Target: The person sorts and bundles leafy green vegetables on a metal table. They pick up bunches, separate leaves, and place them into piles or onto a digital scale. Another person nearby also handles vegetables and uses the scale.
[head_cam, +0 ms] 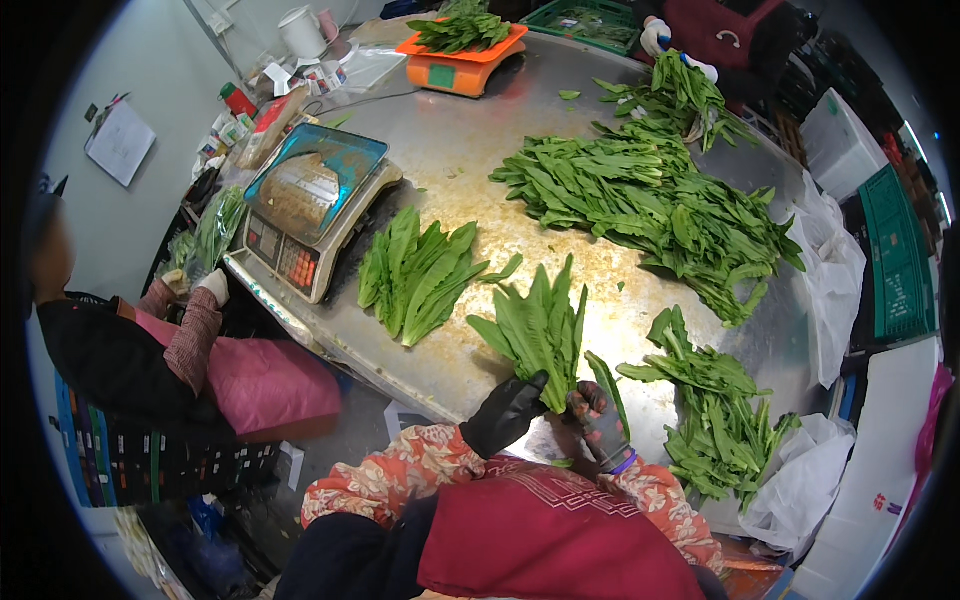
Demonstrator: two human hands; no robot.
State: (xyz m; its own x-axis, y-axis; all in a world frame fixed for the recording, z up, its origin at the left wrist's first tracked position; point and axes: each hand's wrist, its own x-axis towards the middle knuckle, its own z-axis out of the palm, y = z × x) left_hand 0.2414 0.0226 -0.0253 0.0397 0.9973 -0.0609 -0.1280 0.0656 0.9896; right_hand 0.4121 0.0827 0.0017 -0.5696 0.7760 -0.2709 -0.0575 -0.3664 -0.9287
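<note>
My left hand (508,411), in a black glove, grips the base of a bunch of long green leaves (541,326) that fans upward over the metal table. Close by on the right, my right hand (601,421), in a dark patterned glove, has a single narrow leaf (609,382) between its fingers. Another leafy bunch (420,274) lies flat just beyond and left of the held one. To my right rests a loose pile of the same greens (716,420), and a much larger heap (630,195) spreads over the far right of the table.
A scale with a blue tray (319,184) stands at the left edge, and an orange scale (461,64) bearing greens at the far side. A co-worker (195,337) is at left; another's gloved hands (675,56) hold greens at far right. White plastic bags (825,277) line the right edge.
</note>
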